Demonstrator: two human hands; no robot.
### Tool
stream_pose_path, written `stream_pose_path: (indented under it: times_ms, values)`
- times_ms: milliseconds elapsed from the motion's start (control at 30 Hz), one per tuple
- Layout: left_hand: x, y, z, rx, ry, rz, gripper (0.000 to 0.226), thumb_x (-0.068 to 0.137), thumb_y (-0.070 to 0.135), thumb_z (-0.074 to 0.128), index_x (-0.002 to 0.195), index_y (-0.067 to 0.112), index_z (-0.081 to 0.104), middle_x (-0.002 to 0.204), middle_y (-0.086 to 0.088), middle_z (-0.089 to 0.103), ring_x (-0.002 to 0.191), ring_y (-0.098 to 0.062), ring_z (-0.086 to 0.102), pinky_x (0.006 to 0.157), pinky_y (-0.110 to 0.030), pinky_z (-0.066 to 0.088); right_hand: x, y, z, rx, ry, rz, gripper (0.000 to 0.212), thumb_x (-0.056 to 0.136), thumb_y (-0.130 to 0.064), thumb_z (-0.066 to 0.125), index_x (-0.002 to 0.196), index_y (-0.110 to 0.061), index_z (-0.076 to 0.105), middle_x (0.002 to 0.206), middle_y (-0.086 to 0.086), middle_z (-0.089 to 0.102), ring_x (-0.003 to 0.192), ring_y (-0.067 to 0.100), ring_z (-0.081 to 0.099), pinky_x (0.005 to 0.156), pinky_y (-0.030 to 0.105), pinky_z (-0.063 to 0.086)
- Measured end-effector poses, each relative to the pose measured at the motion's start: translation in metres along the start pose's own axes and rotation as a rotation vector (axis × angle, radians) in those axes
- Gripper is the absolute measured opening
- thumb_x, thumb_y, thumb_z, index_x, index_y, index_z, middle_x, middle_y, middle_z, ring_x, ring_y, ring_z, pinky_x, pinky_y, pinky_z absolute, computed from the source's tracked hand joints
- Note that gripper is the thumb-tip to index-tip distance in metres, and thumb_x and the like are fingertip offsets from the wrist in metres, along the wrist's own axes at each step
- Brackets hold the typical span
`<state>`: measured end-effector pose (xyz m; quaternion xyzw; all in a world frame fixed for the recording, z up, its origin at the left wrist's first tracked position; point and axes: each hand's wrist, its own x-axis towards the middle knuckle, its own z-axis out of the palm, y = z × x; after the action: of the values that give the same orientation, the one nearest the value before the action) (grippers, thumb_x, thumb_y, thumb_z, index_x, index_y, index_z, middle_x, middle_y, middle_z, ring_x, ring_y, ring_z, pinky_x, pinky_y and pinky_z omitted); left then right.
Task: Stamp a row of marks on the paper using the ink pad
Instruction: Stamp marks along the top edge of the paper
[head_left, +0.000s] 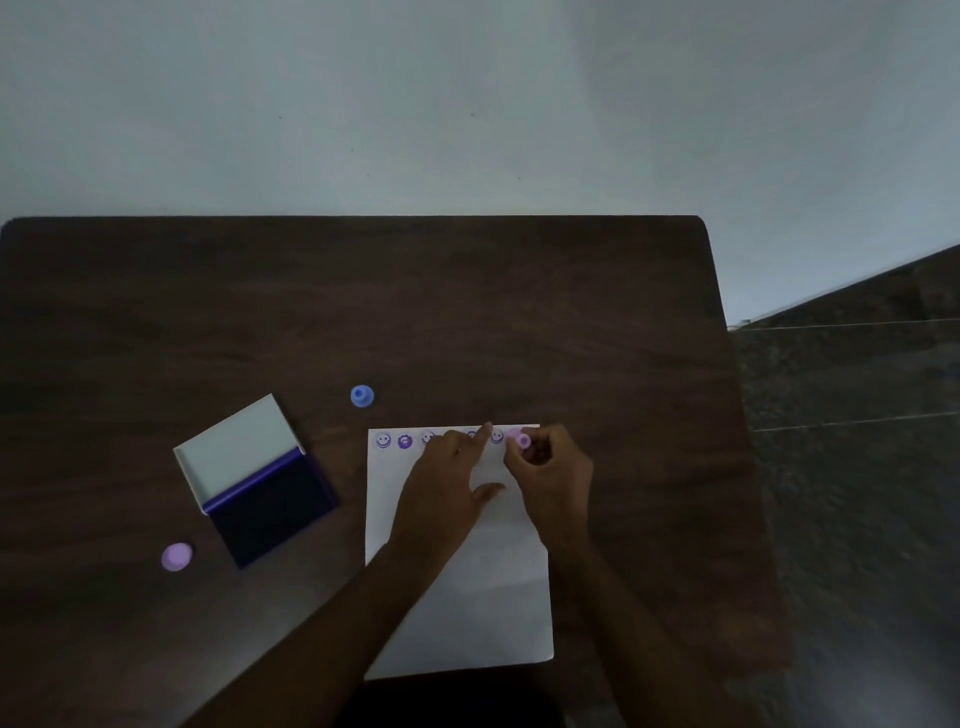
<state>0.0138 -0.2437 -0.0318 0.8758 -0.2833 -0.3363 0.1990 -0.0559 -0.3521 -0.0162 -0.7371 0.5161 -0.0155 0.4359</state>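
Note:
A white sheet of paper (467, 597) lies on the dark wooden table (363, 312). Along its top edge runs a row of several purple stamped marks (383, 440), mostly smiley faces. My right hand (550, 462) grips a small purple stamp (521, 440) at the right end of that row, near the paper's top right corner. My left hand (447, 483) rests flat on the paper with fingers spread and covers part of the row. The ink pad (270, 514) lies open to the left of the paper, its white lid (236, 449) folded back.
A blue stamp (362, 396) stands on the table above the paper's top left corner. A purple cap or stamp (176, 557) lies left of the ink pad. The table's right edge (727, 364) drops to a dark tiled floor.

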Motion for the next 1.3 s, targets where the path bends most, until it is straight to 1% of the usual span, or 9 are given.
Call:
stream_pose_path:
  times_ms: [100,267,467,667,867,1000,1133,1200,1300]
  values:
    - [0.002,-0.001,0.005,0.028,0.015,-0.014,0.077,0.083,0.054,0.06,0.148,0.029,0.026,0.148,0.0,0.042,0.134,-0.017,0.039,0.111,-0.028,0.028,0.002,0.007,0.006,0.016,0.005,-0.002,0.02,0.085,-0.034,0.064,0.088,-0.015,0.059,0.082,-0.004,0.063,0.068,0.004,0.056,0.058,0.007,0.039]
    - [0.003,-0.003,0.011,0.075,0.034,0.005,0.078,0.081,0.058,0.06,0.147,0.032,0.026,0.147,0.001,0.043,0.133,-0.017,0.038,0.113,-0.03,0.027,0.004,0.011,0.007,0.02,-0.006,0.018,0.017,0.086,-0.034,0.063,0.086,-0.02,0.054,0.079,-0.009,0.057,0.066,0.001,0.053,0.057,0.007,0.037]
    - [0.003,-0.004,0.012,0.11,0.026,0.005,0.08,0.082,0.059,0.057,0.149,0.033,0.02,0.147,-0.001,0.041,0.134,-0.018,0.037,0.116,-0.033,0.023,0.006,0.008,0.004,0.011,-0.006,0.055,0.021,0.087,-0.033,0.063,0.092,-0.013,0.059,0.082,-0.006,0.057,0.066,0.0,0.052,0.054,0.006,0.038]
    - [0.004,-0.004,0.011,0.122,0.017,-0.006,0.081,0.082,0.06,0.057,0.149,0.033,0.02,0.149,0.0,0.039,0.135,-0.018,0.035,0.117,-0.033,0.021,0.006,0.004,0.005,-0.017,-0.03,0.07,0.018,0.087,-0.038,0.06,0.088,-0.021,0.054,0.084,-0.007,0.058,0.067,-0.001,0.052,0.057,0.006,0.036]
    - [0.003,-0.003,0.01,0.12,0.011,-0.004,0.081,0.082,0.059,0.058,0.149,0.033,0.02,0.149,-0.001,0.039,0.136,-0.018,0.035,0.116,-0.034,0.02,0.005,0.002,0.004,-0.031,-0.072,0.106,0.028,0.086,-0.038,0.062,0.099,-0.014,0.059,0.093,-0.002,0.061,0.068,0.0,0.051,0.059,0.008,0.037]
    - [0.003,-0.001,0.009,0.118,-0.004,-0.012,0.08,0.083,0.06,0.057,0.149,0.034,0.019,0.15,-0.001,0.038,0.137,-0.019,0.034,0.117,-0.035,0.016,0.008,-0.006,0.0,-0.079,-0.182,0.155,0.031,0.086,-0.032,0.063,0.109,-0.01,0.057,0.097,-0.001,0.056,0.082,0.006,0.05,0.074,0.02,0.041]
    - [0.003,-0.002,0.011,0.124,0.001,-0.007,0.081,0.082,0.061,0.056,0.149,0.034,0.018,0.15,-0.001,0.039,0.137,-0.018,0.034,0.118,-0.034,0.012,0.014,-0.011,0.0,-0.199,-0.212,0.101,0.026,0.089,-0.034,0.058,0.104,-0.012,0.056,0.107,0.009,0.064,0.083,0.009,0.054,0.075,0.025,0.045]
    - [0.003,-0.002,0.012,0.131,0.005,-0.003,0.081,0.083,0.059,0.056,0.149,0.034,0.018,0.149,0.0,0.04,0.137,-0.018,0.035,0.118,-0.034,0.013,0.018,-0.016,0.0,-0.32,-0.249,0.087,0.03,0.089,-0.033,0.058,0.109,-0.011,0.055,0.113,0.01,0.063,0.095,0.016,0.059,0.084,0.03,0.05]
    - [0.004,-0.001,0.011,0.136,0.006,0.0,0.079,0.084,0.056,0.057,0.149,0.032,0.019,0.149,0.0,0.04,0.136,-0.017,0.035,0.118,-0.035,0.015,0.021,-0.021,0.005,-0.525,-0.332,0.051,0.048,0.086,-0.032,0.064,0.126,-0.01,0.049,0.129,0.01,0.056,0.117,0.024,0.054,0.1,0.035,0.044]
